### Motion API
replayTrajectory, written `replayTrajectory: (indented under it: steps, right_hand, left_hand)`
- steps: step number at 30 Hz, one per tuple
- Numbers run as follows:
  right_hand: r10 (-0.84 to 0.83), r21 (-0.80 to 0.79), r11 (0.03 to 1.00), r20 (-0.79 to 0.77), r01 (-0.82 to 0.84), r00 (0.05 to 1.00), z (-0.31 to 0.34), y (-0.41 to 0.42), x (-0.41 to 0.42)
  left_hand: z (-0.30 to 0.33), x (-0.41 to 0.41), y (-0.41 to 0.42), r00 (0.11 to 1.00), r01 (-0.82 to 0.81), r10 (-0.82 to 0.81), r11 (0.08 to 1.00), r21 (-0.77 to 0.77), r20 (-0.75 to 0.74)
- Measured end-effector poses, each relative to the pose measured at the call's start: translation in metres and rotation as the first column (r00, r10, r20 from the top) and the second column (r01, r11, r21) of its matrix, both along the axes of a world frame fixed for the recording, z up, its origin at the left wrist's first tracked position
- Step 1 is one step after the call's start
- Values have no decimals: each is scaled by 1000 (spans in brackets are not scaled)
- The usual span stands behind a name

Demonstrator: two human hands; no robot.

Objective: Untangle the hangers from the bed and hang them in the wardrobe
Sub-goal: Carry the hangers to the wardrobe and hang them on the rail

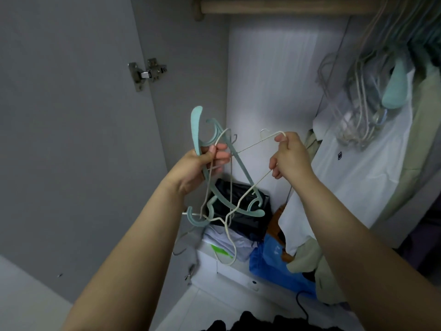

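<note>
- The left hand [202, 163] grips the hangers [224, 187] in a bunch, in front of the open wardrobe [274, 80].
- The right hand [290, 155] pinches one white wire hanger [253, 146], at three o'clock from the bunch.
- They look light, stiff and hooky – best to hold it near the hook.
- Up at one o'clock, the rod [286, 7] holds more hangers and clothes – bags sit at the bottom.

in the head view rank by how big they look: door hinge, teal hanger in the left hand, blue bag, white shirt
1. white shirt
2. teal hanger, nearer the camera, so unsure against the blue bag
3. door hinge
</note>
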State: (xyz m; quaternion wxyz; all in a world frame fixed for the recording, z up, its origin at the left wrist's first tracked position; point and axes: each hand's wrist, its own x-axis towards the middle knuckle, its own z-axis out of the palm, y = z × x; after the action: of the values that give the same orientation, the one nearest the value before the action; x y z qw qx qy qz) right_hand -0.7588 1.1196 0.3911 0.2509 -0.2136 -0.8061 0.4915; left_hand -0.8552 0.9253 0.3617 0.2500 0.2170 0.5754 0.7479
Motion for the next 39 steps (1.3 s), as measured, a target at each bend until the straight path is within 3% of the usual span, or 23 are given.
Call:
replayTrajectory:
  steps: [7, 13, 18, 24, 26, 30, 34, 36, 39]
  right_hand:
    - [106, -141, 980, -239, -142, 965, 29, -24, -3]
    - [326, -76, 942, -7, -326, 945, 31, -44, -11]
    - [393, -374, 841, -73, -391, 917, 24, -55, -17]
    - [241, -238, 939, -61, -249, 969, 19, -48, -25]
    - [148, -229, 960, -75, -161, 986, 15, -38, -28]
    - [24, -307, 950, -86, -50, 996, 2, -9, -27]
    - [-29, -363, 932, -56, 6, 998, -13, 9, -21]
    - [-51, -467, 884, -55, 19, 997, -23, 14, -19]
    - [-137, -700, 714, -116, 17, 984, -34, 19, -15]
  left_hand:
    - [1, -9, -2, 992, -59, 62, 998, -27, 112]
    - [9, 2, 15, 975, -50, 37, 997, 56, 221]
    - [9, 6, 31, 978, -39, 25, 997, 65, 207]
    - [1, 9, 43, 989, -97, 99, 995, -23, 110]
    - [0, 11, 44, 978, -182, 185, 982, -44, 99]
    - [-2, -2, 33, 867, -474, 450, 878, 71, 214]
    - [1, -12, 17, 801, -573, 508, 804, 158, 319]
    - [4, -15, 13, 766, -626, 553, 758, 184, 329]
    - [10, -15, 11, 695, -709, 616, 673, 210, 372]
